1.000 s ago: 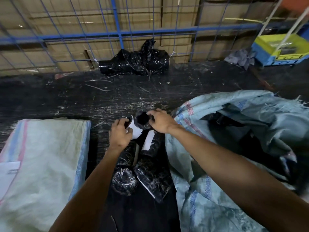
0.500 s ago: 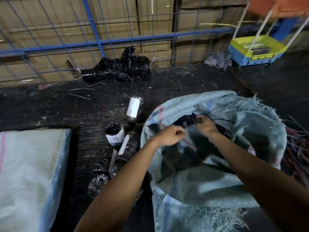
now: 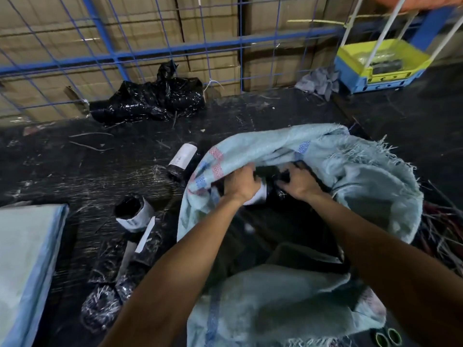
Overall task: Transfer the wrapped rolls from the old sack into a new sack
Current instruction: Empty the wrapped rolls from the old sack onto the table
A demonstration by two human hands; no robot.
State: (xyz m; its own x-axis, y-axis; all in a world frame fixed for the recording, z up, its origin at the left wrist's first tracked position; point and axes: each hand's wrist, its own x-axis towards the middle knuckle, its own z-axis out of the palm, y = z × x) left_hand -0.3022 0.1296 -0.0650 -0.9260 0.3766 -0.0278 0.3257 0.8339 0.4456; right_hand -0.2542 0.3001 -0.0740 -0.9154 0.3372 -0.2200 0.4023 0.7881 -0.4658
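Firstly, at the far left lies the new sack (image 3: 27,266), flat and folded on the dark floor (image 3: 75,171), probably kept close so it can be filled later. Just beside it, several wrapped rolls (image 3: 130,259) in black film lie together, and one roll (image 3: 132,214) with a white label stands upright among them; I think they were put here as a waiting pile. One more labelled roll (image 3: 181,159) lies alone a little further back, near the sack edge.

Then comes the old sack (image 3: 363,176), pale blue and frayed, with its mouth open toward the person so both arms can reach in. The left hand (image 3: 241,184) is inside the mouth, its fingers curled around a roll (image 3: 260,194) with a white end. The right hand (image 3: 298,182) is beside it, its fingers gripping black wrapping (image 3: 281,180); whether this is the same roll or another one, I cannot tell.

Behind, a black plastic bag (image 3: 155,101) rests against a blue wire fence (image 3: 175,46), and a yellow-blue crate (image 3: 380,63) stands at the far right.
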